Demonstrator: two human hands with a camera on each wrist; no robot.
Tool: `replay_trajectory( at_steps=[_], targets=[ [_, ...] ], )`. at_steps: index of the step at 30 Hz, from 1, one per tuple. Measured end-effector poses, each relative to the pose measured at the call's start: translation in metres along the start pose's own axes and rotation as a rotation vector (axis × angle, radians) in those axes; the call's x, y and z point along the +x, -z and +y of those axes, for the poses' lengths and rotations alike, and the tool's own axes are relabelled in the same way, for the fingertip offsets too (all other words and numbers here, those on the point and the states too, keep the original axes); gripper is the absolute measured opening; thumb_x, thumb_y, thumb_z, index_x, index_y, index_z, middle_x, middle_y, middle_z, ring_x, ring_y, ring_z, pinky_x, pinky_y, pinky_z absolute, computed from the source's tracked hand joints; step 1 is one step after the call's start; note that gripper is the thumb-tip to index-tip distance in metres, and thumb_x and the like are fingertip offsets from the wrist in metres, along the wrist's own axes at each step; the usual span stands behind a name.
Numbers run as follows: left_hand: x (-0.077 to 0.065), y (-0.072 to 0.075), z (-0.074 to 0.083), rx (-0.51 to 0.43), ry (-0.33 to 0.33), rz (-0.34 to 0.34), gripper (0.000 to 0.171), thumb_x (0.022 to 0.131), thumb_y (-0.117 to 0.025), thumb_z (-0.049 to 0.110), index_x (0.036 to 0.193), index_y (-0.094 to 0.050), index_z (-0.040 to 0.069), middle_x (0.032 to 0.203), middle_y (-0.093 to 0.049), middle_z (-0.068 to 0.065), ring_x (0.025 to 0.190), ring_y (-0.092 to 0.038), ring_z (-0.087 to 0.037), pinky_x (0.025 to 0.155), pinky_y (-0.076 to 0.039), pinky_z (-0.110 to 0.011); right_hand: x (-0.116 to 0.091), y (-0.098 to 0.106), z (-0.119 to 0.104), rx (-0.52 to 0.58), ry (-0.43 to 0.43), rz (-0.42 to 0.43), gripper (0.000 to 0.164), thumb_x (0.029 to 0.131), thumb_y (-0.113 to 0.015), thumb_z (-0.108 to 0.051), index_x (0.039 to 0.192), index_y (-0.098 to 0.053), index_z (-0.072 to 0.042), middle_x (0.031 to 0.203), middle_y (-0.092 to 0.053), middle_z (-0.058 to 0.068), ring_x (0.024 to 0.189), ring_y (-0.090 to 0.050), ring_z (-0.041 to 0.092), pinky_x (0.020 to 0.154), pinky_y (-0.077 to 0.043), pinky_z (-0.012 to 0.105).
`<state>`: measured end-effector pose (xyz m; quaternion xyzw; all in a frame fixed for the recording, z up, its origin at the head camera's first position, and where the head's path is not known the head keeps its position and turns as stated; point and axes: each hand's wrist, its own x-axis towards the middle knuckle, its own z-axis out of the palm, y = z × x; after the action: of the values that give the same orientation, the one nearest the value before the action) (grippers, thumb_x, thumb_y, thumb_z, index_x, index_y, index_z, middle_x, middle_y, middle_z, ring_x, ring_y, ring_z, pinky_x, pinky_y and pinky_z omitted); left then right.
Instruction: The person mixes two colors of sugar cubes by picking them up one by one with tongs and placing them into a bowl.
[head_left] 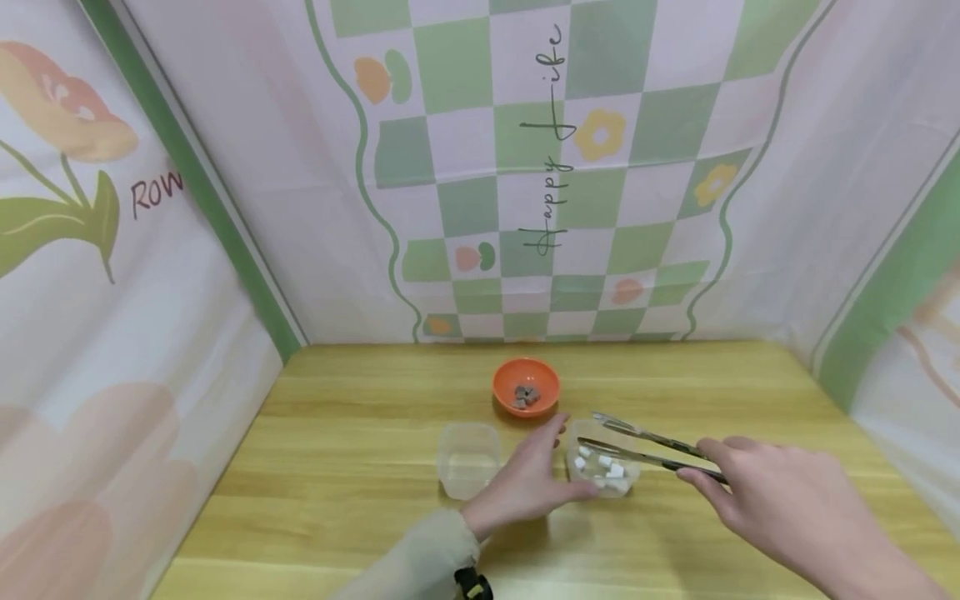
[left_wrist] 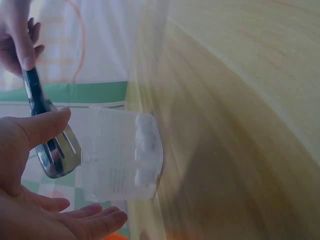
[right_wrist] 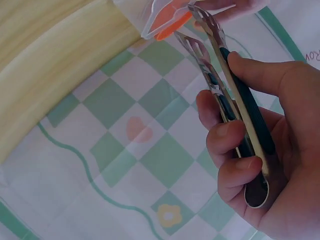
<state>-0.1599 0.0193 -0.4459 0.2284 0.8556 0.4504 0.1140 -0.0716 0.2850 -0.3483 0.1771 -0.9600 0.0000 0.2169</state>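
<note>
In the head view my right hand point(head_left: 787, 492) grips a pair of metal tongs point(head_left: 645, 446), whose two arms stand apart over a clear plastic container point(head_left: 630, 482) with several white cubes point(head_left: 611, 467) in it. The right wrist view shows my thumb and curled fingers around the dark handles of the tongs point(right_wrist: 252, 120). Beside the left side of that container is my left hand point(head_left: 528, 479), thumb and fingers spread. From the left wrist view, the left hand point(left_wrist: 30, 185) holds nothing, its fingers close to the container point(left_wrist: 110, 155); whether they touch it I cannot tell.
A second clear container point(head_left: 467, 458) stands left of my left hand, partly behind it. Behind both is an orange bowl point(head_left: 510, 371) with several small brown pieces point(head_left: 527, 395). The wooden table point(head_left: 360, 442) meets a printed cloth backdrop point(head_left: 465, 150) at its far edge.
</note>
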Motion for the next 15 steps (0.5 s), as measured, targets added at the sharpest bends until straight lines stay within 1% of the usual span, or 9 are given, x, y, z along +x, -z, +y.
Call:
replay_trajectory(
  at_steps=[2,3,6,11,15],
  targets=[
    [0.003,-0.002,0.001,0.011,-0.008,0.002,0.106,0.082,-0.09,0.044,0.167,-0.029,0.022,0.162,-0.043,-0.002,0.14,-0.049,-0.021,0.114,-0.044,-0.049,0.002,0.001,-0.001,-0.006,0.01,-0.016,0.026,0.083,-0.086,-0.036,0.082,-0.064,-0.024,0.064,-0.043,-0.02,0.048,-0.04,0.006,0.039,-0.033,0.036],
    [0.005,-0.003,0.001,0.011,-0.011,0.003,0.106,0.082,-0.091,0.042,0.166,-0.03,0.021,0.163,-0.043,-0.002,0.14,-0.048,-0.022,0.114,-0.043,-0.049,0.003,0.001,-0.002,-0.004,0.007,-0.034,0.026,0.083,-0.086,-0.036,0.082,-0.063,-0.024,0.064,-0.043,-0.02,0.049,-0.04,0.006,0.039,-0.033,0.036],
    [0.008,-0.005,0.002,0.019,0.001,0.002,0.108,0.081,-0.092,0.041,0.166,-0.03,0.021,0.164,-0.04,-0.002,0.144,-0.045,-0.023,0.116,-0.041,-0.049,0.006,0.001,-0.005,0.0,0.007,-0.069,0.03,0.084,-0.086,-0.035,0.078,-0.058,-0.025,0.065,-0.041,-0.018,0.049,-0.039,0.009,0.04,-0.034,0.038],
    [0.012,-0.008,0.002,0.025,0.027,-0.003,0.11,0.08,-0.093,0.041,0.167,-0.029,0.02,0.167,-0.036,-0.002,0.148,-0.04,-0.024,0.119,-0.036,-0.049,0.01,0.0,-0.008,-0.007,0.016,-0.062,0.041,0.084,-0.086,-0.031,0.071,-0.048,-0.025,0.061,-0.036,-0.015,0.046,-0.035,0.011,0.038,-0.032,0.038],
    [0.015,-0.011,0.002,0.022,0.017,0.005,0.111,0.079,-0.094,0.04,0.166,-0.03,0.017,0.167,-0.037,-0.004,0.15,-0.037,-0.025,0.121,-0.034,-0.047,0.015,-0.001,-0.01,-0.007,0.008,-0.076,0.044,0.085,-0.084,-0.032,0.067,-0.045,-0.025,0.059,-0.037,-0.014,0.045,-0.038,0.013,0.037,-0.033,0.042]
  ],
)
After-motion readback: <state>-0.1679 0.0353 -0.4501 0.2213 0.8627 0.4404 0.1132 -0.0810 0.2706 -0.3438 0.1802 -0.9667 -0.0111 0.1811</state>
